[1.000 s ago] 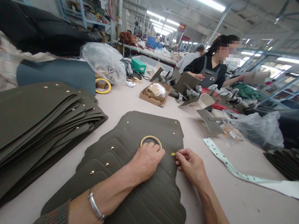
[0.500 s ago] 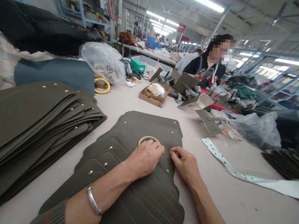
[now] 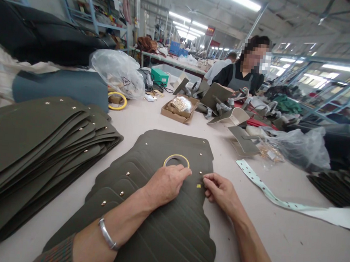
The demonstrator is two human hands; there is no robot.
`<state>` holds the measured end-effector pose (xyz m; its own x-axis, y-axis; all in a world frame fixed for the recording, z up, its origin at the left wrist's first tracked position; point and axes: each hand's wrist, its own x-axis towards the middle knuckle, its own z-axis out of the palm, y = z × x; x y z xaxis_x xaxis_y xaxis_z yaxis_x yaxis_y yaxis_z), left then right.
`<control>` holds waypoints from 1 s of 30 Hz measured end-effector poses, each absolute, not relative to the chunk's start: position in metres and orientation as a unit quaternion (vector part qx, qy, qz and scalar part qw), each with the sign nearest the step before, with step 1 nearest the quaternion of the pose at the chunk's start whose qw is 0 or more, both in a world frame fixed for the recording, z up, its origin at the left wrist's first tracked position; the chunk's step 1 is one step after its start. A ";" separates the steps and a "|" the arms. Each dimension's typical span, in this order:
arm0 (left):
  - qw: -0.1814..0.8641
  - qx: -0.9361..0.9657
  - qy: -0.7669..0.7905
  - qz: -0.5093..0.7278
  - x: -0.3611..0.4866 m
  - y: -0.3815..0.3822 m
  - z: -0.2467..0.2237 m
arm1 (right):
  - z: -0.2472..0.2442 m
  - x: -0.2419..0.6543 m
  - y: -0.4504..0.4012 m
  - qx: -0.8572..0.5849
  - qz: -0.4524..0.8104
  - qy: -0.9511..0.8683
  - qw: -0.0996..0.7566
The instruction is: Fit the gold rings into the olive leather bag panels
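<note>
Overlapping dark olive leather-like panels, with small metal studs along their edges, lie fanned out before me. My left hand rests on them, its fingers closed at the near side of a yellow-rimmed roll of tape, partly hiding it. A silver bangle circles that wrist. By the panels' right edge is my right hand, thumb and forefinger pinched; whatever they hold is too small to make out. A little yellow piece sits on the panel just left of those fingertips, below a stud.
At left lies a thick stack of similar panels. Beyond are another yellow tape roll, a cardboard box of gold-coloured parts and a clear plastic bag. A pale perforated strip runs along the right. A person works across the table.
My right hand has shifted slightly right, uncovering a stud near the panel edge. The yellow piece shows larger and higher up. My left hand has dropped slightly, baring more of the tape roll.
</note>
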<state>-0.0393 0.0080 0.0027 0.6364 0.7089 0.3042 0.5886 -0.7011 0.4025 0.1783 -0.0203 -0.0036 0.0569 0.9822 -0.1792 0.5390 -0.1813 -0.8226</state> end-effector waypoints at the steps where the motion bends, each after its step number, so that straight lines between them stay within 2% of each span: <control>1: 0.136 0.893 0.363 0.228 -0.039 0.008 0.002 | -0.004 0.180 -0.022 -0.668 0.397 -0.558 0.291; 3: 0.137 0.891 0.364 0.235 -0.039 0.007 0.002 | -0.003 0.180 -0.024 -0.661 0.377 -0.585 0.281; 6: 0.138 0.888 0.366 0.244 -0.039 0.007 0.001 | -0.001 0.172 -0.025 -0.650 0.281 -0.658 0.257; 11: 0.141 0.886 0.363 0.251 -0.038 0.006 0.001 | -0.003 0.158 -0.017 -0.715 0.181 -0.646 0.196; 20: 0.159 0.884 0.352 0.264 -0.037 0.007 -0.003 | -0.008 0.185 -0.022 -0.594 0.291 -0.707 0.251; 30: 0.171 0.879 0.339 0.289 -0.037 0.007 0.000 | 0.008 0.179 -0.016 -0.559 0.204 -0.791 0.140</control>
<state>-0.0372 0.0066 0.0002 0.6031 0.6947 0.3919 0.4973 -0.7117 0.4963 0.1793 -0.0159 0.0076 -0.3348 0.9422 -0.0073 0.8280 0.2905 -0.4796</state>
